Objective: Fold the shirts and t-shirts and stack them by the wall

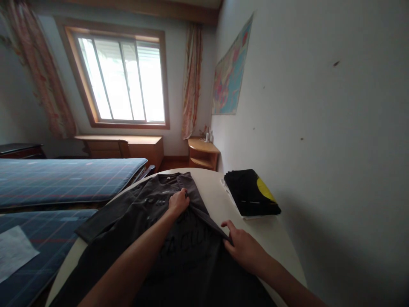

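Observation:
A dark grey T-shirt with black lettering lies spread over a round pale table, its collar toward the far edge. My left hand is closed on the shirt's cloth near the shoulder, on the right of the chest. At the shirt's right side, my right hand pinches the fabric edge between thumb and fingers, the index finger curled above. The cloth between both hands is drawn into a fold, and the right shoulder part lies turned inward.
A stack of folded clothes, black with a yellow patch on top, sits at the table's right by the white wall. Left of the table are plaid mattresses with a paper sheet. A desk stands beneath the window.

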Available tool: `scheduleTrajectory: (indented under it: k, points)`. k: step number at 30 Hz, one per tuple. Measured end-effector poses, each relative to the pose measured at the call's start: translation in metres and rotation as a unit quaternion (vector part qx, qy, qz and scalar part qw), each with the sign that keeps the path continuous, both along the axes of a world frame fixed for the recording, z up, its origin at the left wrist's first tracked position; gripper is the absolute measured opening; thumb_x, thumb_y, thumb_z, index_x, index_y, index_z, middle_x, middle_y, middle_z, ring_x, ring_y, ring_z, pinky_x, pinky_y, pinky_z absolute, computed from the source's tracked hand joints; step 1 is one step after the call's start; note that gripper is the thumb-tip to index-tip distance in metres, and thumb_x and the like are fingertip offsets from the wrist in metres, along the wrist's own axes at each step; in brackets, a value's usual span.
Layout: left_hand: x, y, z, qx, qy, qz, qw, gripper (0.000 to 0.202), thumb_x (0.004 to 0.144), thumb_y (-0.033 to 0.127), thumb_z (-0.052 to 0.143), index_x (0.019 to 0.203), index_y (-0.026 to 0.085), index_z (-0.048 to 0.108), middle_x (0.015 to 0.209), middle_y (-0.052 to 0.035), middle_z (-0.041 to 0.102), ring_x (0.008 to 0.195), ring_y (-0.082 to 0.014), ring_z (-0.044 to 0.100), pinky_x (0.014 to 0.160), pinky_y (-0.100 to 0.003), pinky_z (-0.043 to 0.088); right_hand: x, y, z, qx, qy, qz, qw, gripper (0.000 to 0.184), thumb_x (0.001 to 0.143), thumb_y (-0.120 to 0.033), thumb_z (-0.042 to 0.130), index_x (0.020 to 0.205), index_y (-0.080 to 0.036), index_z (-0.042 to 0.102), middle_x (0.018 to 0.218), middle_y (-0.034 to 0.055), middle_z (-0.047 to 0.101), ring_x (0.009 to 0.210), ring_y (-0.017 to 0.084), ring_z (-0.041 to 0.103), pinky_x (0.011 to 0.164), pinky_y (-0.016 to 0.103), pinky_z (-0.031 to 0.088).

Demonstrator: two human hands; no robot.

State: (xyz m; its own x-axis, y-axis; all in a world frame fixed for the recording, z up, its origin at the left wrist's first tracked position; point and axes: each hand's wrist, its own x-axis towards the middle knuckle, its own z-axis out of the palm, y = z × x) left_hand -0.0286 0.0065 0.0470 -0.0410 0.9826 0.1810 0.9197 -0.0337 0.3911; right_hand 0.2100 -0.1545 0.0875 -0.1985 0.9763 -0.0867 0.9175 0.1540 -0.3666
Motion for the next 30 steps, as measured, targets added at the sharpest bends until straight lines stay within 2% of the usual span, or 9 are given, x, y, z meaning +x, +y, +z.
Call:
scheduleTrajectory:
  k: [4, 7, 9, 13, 17, 20, 25, 27, 30]
  points:
    - [-0.001, 0.004, 0.005, 0.014, -0.016, -0.001, 1.0, 0.032, 0.088, 0.023, 0.049, 0.119, 0.023, 0.058, 0.105, -0.0089, 0.071, 0.098, -0.0248, 0.067, 0.08, -0.031, 0.047, -0.009, -0.013, 0.028, -0.016, 0.13, 0.04, 0.991, 0.039, 0.084, -0.024, 0.057, 0.123, -0.022, 0.05, 0.081, -0.0008, 0.061, 0.072, 0.015, 0.059, 0.069, 0.025, 0.039]
    - [-0.008, 0.006, 0.008, 0.031, -0.024, 0.012, 0.999, 0.029, 0.09, 0.023, 0.044, 0.115, 0.024, 0.058, 0.109, -0.0078, 0.07, 0.1, -0.0238, 0.066, 0.081, -0.031, 0.047, -0.025, -0.025, 0.048, -0.049, 0.24, 0.097, 0.965, 0.055, 0.081, -0.025, 0.061, 0.133, -0.025, 0.043, 0.093, -0.0014, 0.058, 0.066, 0.01, 0.053, 0.064, 0.022, 0.041]
    - [-0.016, 0.007, 0.006, 0.027, -0.025, 0.022, 0.999, 0.028, 0.089, 0.023, 0.044, 0.114, 0.024, 0.059, 0.108, -0.0081, 0.07, 0.099, -0.0246, 0.066, 0.079, -0.032, 0.047, -0.037, -0.034, 0.051, -0.094, 0.28, 0.139, 0.945, 0.065, 0.079, -0.025, 0.063, 0.139, -0.027, 0.039, 0.103, -0.0001, 0.057, 0.064, 0.008, 0.052, 0.061, 0.02, 0.041]
    - [-0.032, 0.006, -0.004, 0.004, -0.025, 0.013, 1.0, 0.031, 0.088, 0.028, 0.051, 0.117, 0.024, 0.061, 0.1, -0.008, 0.072, 0.097, -0.0259, 0.066, 0.079, -0.033, 0.048, -0.057, -0.047, 0.029, -0.125, 0.208, 0.223, 0.944, 0.074, 0.072, -0.025, 0.068, 0.141, -0.028, 0.041, 0.097, -0.0012, 0.063, 0.074, 0.012, 0.058, 0.064, 0.02, 0.042]
    - [-0.035, 0.01, -0.015, 0.007, -0.02, -0.016, 1.0, 0.039, 0.09, 0.04, 0.053, 0.127, 0.028, 0.06, 0.114, -0.0077, 0.069, 0.111, -0.0279, 0.061, 0.091, -0.037, 0.046, -0.066, -0.049, 0.01, -0.117, 0.119, 0.253, 0.953, 0.059, 0.071, -0.029, 0.067, 0.129, -0.028, 0.055, 0.09, -0.0012, 0.066, 0.074, 0.014, 0.059, 0.059, 0.02, 0.038]
    - [-0.031, 0.019, -0.017, 0.002, -0.018, -0.028, 0.999, 0.042, 0.086, 0.037, 0.06, 0.127, 0.025, 0.062, 0.128, -0.0092, 0.062, 0.12, -0.0294, 0.055, 0.097, -0.038, 0.043, -0.071, -0.046, 0.017, -0.159, 0.117, 0.277, 0.941, 0.054, 0.073, -0.037, 0.069, 0.126, -0.027, 0.059, 0.088, -0.0014, 0.067, 0.071, 0.013, 0.059, 0.058, 0.019, 0.038]
    - [-0.03, 0.029, -0.015, 0.03, -0.034, -0.016, 0.999, 0.052, 0.089, 0.019, 0.05, 0.141, 0.016, 0.048, 0.143, -0.0102, 0.049, 0.126, -0.0202, 0.052, 0.103, -0.025, 0.039, -0.079, -0.042, 0.036, -0.198, 0.172, 0.302, 0.916, 0.06, 0.075, -0.048, 0.072, 0.13, -0.027, 0.058, 0.1, 0.0005, 0.068, 0.082, 0.014, 0.063, 0.065, 0.017, 0.044]
    - [-0.033, 0.029, -0.017, 0.032, -0.034, 0.005, 0.999, 0.055, 0.087, 0.013, 0.047, 0.142, 0.014, 0.046, 0.143, -0.0125, 0.048, 0.126, -0.0213, 0.052, 0.103, -0.026, 0.04, -0.082, -0.04, 0.038, -0.221, 0.165, 0.328, 0.903, 0.06, 0.078, -0.043, 0.071, 0.134, -0.027, 0.055, 0.102, 0.0011, 0.069, 0.086, 0.015, 0.065, 0.068, 0.017, 0.045]
    - [-0.037, 0.027, -0.023, 0.017, -0.027, 0.02, 0.999, 0.056, 0.083, 0.013, 0.052, 0.139, 0.016, 0.05, 0.137, -0.0142, 0.053, 0.124, -0.0263, 0.054, 0.101, -0.033, 0.043, -0.085, -0.038, 0.031, -0.256, 0.083, 0.407, 0.873, 0.06, 0.082, -0.025, 0.068, 0.139, -0.026, 0.051, 0.105, 0.0023, 0.071, 0.088, 0.015, 0.067, 0.069, 0.016, 0.045]
